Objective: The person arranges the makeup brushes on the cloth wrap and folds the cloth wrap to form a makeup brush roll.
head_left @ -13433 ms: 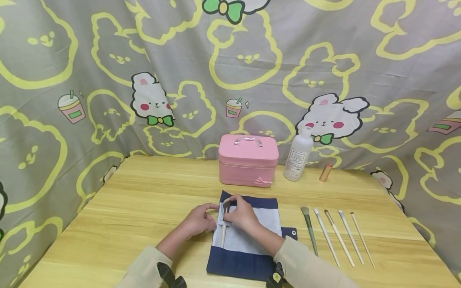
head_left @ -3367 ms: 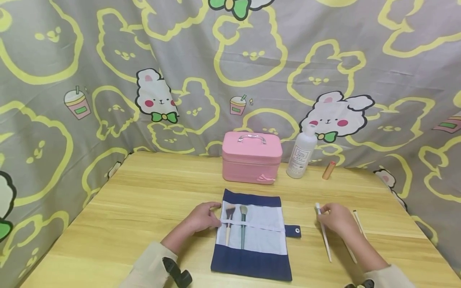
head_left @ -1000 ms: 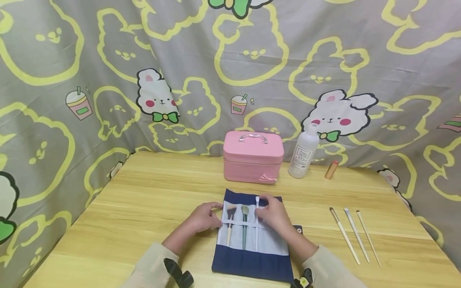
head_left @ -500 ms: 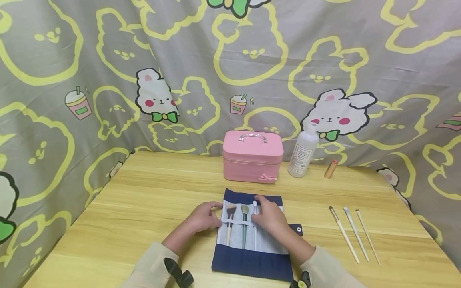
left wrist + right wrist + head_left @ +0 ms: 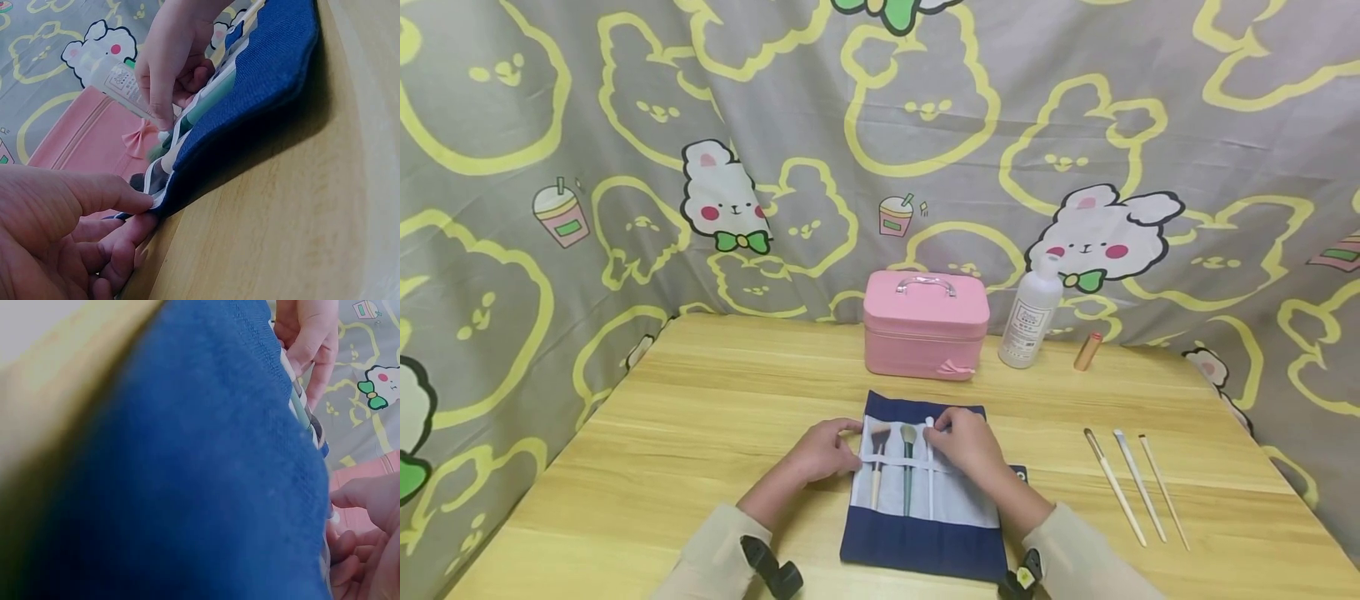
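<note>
An unrolled navy brush roll point(image 5: 921, 546) with a pale grey lining lies on the table. Its elastic band crosses a brown-headed makeup brush point(image 5: 876, 483), a green makeup brush point(image 5: 907, 479) and a white makeup brush point(image 5: 931, 492). With thumb and fingers my left hand point(image 5: 822, 452) pinches the roll's left edge, clear in the left wrist view. My right hand point(image 5: 970, 446) is at the white brush's upper end, thumb and finger pinching it near the head. In the right wrist view the blue cloth hides most of the brushes.
Three more makeup brushes point(image 5: 1116, 487) lie side by side to the right on the wooden table point(image 5: 700, 375). Behind the roll stand a pink case point(image 5: 925, 350), a white bottle point(image 5: 1026, 325) and a small orange tube point(image 5: 1087, 352). A patterned curtain hangs behind.
Since the oldest frame, the green brush and then the white brush have moved from the right-hand row into the roll. Lately the white brush has slid slightly left and down; my left hand keeps its place.
</note>
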`<state>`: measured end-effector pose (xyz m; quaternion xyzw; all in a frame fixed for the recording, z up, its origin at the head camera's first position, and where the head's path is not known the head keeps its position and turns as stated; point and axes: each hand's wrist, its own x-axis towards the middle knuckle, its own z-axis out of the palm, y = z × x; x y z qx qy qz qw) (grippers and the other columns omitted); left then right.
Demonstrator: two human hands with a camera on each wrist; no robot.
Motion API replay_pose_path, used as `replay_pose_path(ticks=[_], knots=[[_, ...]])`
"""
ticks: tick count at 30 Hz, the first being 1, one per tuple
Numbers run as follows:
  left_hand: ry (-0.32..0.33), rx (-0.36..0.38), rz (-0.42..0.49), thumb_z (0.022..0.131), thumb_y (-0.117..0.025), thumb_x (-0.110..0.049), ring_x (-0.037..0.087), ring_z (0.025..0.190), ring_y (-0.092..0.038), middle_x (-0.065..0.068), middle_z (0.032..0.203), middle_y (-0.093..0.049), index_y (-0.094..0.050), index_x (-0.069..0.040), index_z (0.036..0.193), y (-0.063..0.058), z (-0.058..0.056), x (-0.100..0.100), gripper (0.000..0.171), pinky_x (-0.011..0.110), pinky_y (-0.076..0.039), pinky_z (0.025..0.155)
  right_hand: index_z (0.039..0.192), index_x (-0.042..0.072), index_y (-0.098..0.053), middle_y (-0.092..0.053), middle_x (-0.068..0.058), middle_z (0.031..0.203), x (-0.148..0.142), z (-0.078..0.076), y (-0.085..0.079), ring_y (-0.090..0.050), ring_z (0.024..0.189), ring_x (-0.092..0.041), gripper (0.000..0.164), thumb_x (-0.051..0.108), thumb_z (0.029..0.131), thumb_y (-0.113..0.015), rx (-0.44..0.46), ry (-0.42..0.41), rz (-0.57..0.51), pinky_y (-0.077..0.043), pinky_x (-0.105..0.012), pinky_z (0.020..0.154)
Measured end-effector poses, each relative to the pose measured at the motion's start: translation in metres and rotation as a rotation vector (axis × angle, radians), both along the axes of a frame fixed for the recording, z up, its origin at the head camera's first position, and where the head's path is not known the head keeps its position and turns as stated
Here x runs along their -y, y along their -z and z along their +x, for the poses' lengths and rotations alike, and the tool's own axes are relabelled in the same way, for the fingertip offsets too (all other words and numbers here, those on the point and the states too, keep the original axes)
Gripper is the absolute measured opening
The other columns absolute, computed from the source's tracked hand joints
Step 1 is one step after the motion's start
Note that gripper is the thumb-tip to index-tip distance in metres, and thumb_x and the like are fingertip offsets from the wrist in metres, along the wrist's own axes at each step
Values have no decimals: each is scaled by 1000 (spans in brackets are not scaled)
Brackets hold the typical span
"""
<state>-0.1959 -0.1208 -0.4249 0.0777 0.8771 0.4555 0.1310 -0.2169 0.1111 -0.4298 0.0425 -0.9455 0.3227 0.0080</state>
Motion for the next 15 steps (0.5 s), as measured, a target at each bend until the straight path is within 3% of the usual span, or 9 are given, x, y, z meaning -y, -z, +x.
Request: replay_pose_path(ticks=[15], knots=[[1, -2, -12, 71, -71, -1, 14, 55, -52, 2, 67, -59, -52, 1, 126, -1, 1, 0, 58, 27, -40, 48, 53, 14, -52, -44, 5, 47, 4, 12, -1, -42, 43, -12, 30, 25, 77, -67, 47, -25, 74, -28, -25, 42]])
